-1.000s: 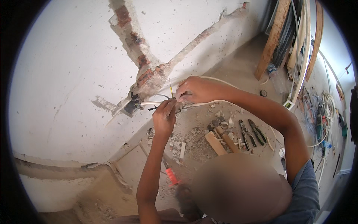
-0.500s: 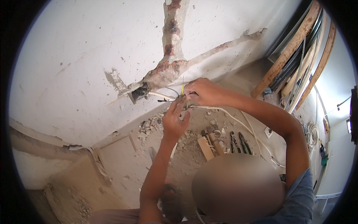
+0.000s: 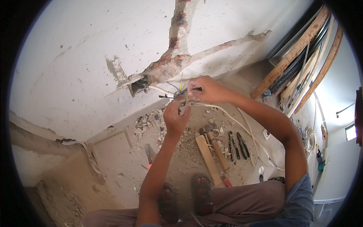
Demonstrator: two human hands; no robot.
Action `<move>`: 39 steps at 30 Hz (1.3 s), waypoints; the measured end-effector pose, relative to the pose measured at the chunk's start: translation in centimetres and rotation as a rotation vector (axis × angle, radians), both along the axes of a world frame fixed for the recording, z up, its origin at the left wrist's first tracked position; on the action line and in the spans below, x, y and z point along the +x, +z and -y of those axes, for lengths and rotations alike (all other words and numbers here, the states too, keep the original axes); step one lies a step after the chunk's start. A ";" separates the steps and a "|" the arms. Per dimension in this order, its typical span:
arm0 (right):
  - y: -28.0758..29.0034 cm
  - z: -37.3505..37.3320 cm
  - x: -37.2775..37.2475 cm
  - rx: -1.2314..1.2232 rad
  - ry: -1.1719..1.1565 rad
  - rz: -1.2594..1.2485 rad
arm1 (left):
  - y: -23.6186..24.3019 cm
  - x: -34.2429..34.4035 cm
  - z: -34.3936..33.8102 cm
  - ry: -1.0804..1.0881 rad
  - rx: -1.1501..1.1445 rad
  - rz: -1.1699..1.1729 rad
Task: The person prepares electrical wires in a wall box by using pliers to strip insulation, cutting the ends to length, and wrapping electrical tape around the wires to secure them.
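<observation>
Low by the wall, my left hand (image 3: 177, 116) pinches a cluster of thin electrical wires between thumb and fingertips. Just to its right, my right hand (image 3: 207, 90) is closed at the same cluster, fingertips on a wire; the exact grip is partly hidden. A yellow wire (image 3: 181, 81) sticks up between the hands. One white cable (image 3: 160, 89) reaches them from a dark box recess (image 3: 140, 84) in the wall. Another white cable (image 3: 226, 111) trails from the hands to the right across the floor. A black-ended wire (image 3: 165, 97) points left beside my left fingers.
Chiselled channels (image 3: 166, 65) run through the white wall. Rubble (image 3: 149, 123) lies along its foot. Pliers (image 3: 243, 145), a wooden-handled tool (image 3: 208, 159) and a trowel-like blade (image 3: 149, 153) lie on the floor. Planks (image 3: 291, 53) lean at right near a plastic bottle (image 3: 267, 97).
My view has shifted, so my legs and sandalled feet now show. The hands stay at the wires; my right fingers are slightly more apart from the left ones.
</observation>
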State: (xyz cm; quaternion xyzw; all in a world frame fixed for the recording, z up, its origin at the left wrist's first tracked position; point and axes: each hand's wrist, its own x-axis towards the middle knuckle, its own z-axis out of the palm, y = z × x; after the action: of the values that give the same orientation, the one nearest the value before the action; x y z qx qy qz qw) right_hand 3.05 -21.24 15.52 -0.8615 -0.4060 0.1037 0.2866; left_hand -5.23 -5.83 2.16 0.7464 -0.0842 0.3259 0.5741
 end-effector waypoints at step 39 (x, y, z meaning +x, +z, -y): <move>0.0 1.3 0.8 -0.207 0.662 0.968 | -0.8 0.2 0.9 0.090 0.031 0.097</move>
State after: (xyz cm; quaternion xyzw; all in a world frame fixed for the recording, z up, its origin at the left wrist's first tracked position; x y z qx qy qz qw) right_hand 3.89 -22.53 15.48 -0.6618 -0.7254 -0.1780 -0.0641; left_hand -5.00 -6.71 1.33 0.7417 -0.0833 0.3857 0.5425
